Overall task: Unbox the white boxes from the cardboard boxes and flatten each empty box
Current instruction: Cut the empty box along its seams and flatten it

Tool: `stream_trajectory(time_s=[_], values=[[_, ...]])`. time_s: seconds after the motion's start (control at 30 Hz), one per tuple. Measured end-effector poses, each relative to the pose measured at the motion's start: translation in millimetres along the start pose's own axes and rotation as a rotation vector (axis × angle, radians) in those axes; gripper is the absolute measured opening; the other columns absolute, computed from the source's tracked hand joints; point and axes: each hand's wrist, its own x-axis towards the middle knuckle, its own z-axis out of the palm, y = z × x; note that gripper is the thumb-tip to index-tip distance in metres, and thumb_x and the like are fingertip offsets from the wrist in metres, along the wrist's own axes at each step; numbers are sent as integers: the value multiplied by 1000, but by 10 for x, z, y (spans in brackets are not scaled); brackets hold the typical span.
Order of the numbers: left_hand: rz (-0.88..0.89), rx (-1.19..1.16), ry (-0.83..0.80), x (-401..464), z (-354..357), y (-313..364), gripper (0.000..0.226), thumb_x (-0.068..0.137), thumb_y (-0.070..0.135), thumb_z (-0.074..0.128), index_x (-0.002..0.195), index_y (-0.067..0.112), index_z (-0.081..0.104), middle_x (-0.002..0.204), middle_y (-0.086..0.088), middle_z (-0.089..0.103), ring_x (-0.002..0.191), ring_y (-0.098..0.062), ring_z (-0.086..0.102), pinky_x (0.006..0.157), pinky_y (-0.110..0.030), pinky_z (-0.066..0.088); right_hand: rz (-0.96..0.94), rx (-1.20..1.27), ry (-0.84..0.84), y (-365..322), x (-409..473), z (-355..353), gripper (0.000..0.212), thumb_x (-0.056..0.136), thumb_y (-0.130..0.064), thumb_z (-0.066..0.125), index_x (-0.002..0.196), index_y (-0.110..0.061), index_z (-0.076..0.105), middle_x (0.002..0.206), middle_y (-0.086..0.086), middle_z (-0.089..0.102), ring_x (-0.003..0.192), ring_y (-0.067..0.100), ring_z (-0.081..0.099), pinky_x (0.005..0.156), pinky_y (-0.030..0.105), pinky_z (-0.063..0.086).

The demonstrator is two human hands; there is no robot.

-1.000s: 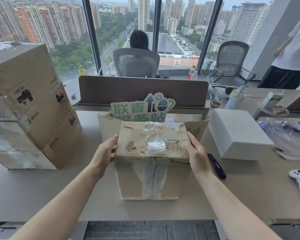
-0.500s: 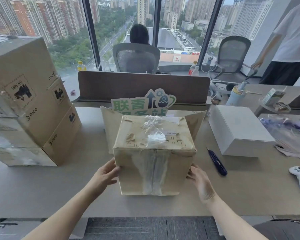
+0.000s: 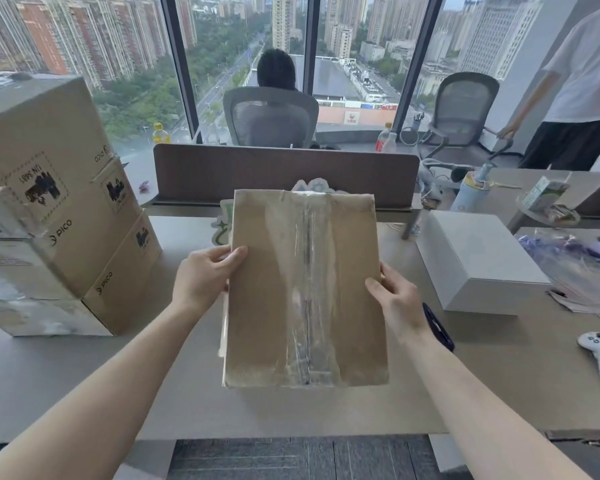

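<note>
The cardboard box (image 3: 305,289) is up off the desk (image 3: 84,386), tipped so its taped face looks back at the person, and both hands have it by the sides. The left hand (image 3: 205,277) grips the left edge with its thumb curled over the front; the right hand (image 3: 397,299) grips the right edge the same way.

It looks empty, so the step seems to be flattening. I'd say the clear tape running down the middle seam has to be split first, or the panels won't fold. A dark blue tool (image 3: 439,329), possibly a cutter, lies just beside the right wrist, handy for that. Then press opposite corners inward, setting the box down on bare desk close in.

1 white box (image 3: 478,261) already sits out to the right. On the left, a stack of cardboard boxes (image 3: 59,216) waits, apparently unopened.
</note>
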Motion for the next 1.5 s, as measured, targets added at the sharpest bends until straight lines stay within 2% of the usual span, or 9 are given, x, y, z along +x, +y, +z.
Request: stream_trajectory(time_s=[0.1,0.27,0.4,0.63,0.73,0.9,1.13,1.3,1.5], values=[[-90,102,-56,86,125,-191,23,86,50,67,99,32,75,80,14,75,55,-5,66,60,-25,53,98,-92,44,216,54,90,43,97,-18,60,139,-22,57,119,-13,69,108,7,65,97,29,50],[-223,194,-182,188,369,-594,52,77,50,68,127,36,64,119,10,70,106,-15,67,97,-36,51,213,-279,41,618,270,217,42,97,-25,57,139,-22,57,123,-7,67,110,13,62,100,35,49],[-277,231,-241,159,524,-728,57,82,35,69,137,34,54,121,5,68,110,-18,63,95,-31,48,263,-386,-16,880,418,268,36,95,-33,54,131,-30,62,107,-11,71,102,17,66,95,41,52],[-307,290,-260,169,686,-916,67,91,41,58,151,30,32,143,6,53,125,-23,54,99,-35,44,332,-457,-88,1034,608,261,61,83,-70,40,142,-53,39,133,-15,61,121,19,57,105,43,45],[-266,343,-252,208,716,-936,70,90,41,57,152,27,26,147,-4,48,130,-30,48,105,-42,41,315,-400,-58,962,609,250,60,96,-59,41,150,-33,39,147,-10,48,134,17,46,112,33,33],[7,660,-198,318,891,-778,63,96,37,54,152,23,31,156,-9,31,139,-36,29,110,-47,33,404,-494,150,1105,595,-188,49,101,-28,48,148,-14,43,145,6,52,130,25,49,102,33,37],[52,765,-280,779,1194,-680,59,98,47,46,152,30,30,163,-6,18,148,-30,12,119,-46,20,538,-879,106,1560,972,-933,57,92,-15,44,148,-25,36,132,9,56,108,33,55,89,39,47],[-68,840,-289,1069,1398,-629,61,99,53,39,154,35,20,165,-3,7,151,-29,1,121,-51,11,606,-1102,-33,1985,1291,-1216,60,94,-16,41,152,-21,27,145,10,40,127,35,42,98,42,42],[-113,898,-203,1204,1547,-572,71,95,57,44,155,24,24,163,1,19,150,-27,7,120,-46,16,567,-1300,-84,2221,1464,-1379,38,96,-15,40,133,-16,47,129,10,54,122,30,49,95,37,44]])
